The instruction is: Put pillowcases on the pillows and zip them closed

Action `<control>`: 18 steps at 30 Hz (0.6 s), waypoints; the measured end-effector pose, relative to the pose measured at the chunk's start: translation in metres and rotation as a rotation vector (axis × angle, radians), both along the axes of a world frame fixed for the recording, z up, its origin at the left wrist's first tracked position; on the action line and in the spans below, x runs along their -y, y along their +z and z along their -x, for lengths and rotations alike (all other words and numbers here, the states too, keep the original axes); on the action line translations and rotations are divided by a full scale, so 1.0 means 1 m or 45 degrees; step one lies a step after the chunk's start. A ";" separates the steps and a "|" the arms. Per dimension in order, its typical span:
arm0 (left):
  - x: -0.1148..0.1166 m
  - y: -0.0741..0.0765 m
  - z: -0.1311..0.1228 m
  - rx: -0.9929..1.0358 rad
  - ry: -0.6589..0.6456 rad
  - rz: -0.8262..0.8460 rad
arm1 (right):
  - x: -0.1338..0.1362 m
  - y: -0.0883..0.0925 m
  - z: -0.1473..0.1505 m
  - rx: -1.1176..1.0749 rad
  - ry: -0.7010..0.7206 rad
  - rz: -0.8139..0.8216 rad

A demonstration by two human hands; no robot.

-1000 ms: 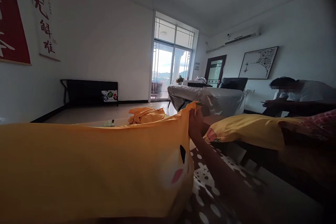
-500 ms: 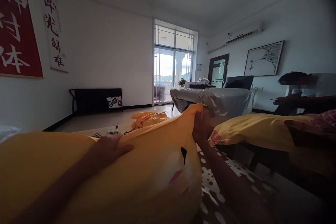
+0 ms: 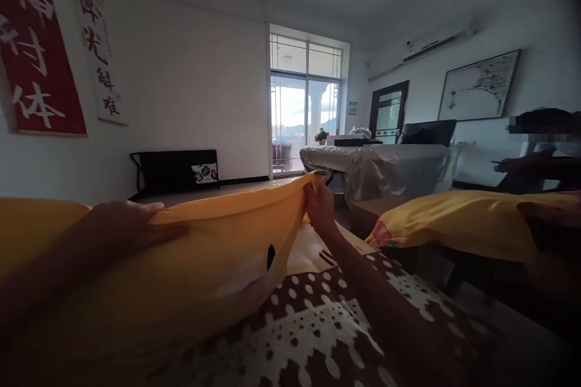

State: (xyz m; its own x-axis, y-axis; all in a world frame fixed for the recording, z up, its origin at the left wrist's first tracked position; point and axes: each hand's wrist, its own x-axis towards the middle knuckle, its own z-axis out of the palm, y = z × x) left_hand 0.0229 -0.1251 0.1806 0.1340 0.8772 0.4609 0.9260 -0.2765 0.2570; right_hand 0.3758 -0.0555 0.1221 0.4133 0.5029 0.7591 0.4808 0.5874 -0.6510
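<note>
A large yellow cloth (image 3: pixel 204 260) with a black and pale printed motif hangs stretched between my two hands. I cannot make out whether it is a garment or a cover. My left hand (image 3: pixel 129 221) is closed on its upper edge, thumb and a finger showing on the near side. My right hand (image 3: pixel 320 202) pinches the far upper corner and holds it raised. Below the cloth lies a brown and white spotted sheet (image 3: pixel 318 320), which the cloth's lower part partly hides.
Another yellow cloth (image 3: pixel 454 224) with a pink print lies at the right. Beyond it a person (image 3: pixel 540 151) sits bent forward. A plastic-covered desk (image 3: pixel 385 163) stands ahead, with a black folded frame (image 3: pixel 172 169) by the left wall.
Both hands have moved left with the yellow cloth, the left one also rising. More of the spotted sheet shows now. The view has shifted slightly.
</note>
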 end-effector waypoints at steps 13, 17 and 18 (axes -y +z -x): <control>-0.014 -0.005 -0.141 -0.520 -0.089 -0.547 | -0.006 0.038 0.073 -0.176 0.004 -0.159; -0.036 0.002 -0.158 -0.222 -0.127 -0.349 | 0.007 0.044 0.052 -0.064 0.235 -0.268; -0.040 0.006 -0.154 -0.127 -0.181 -0.284 | 0.006 0.038 0.043 -0.042 0.362 -0.238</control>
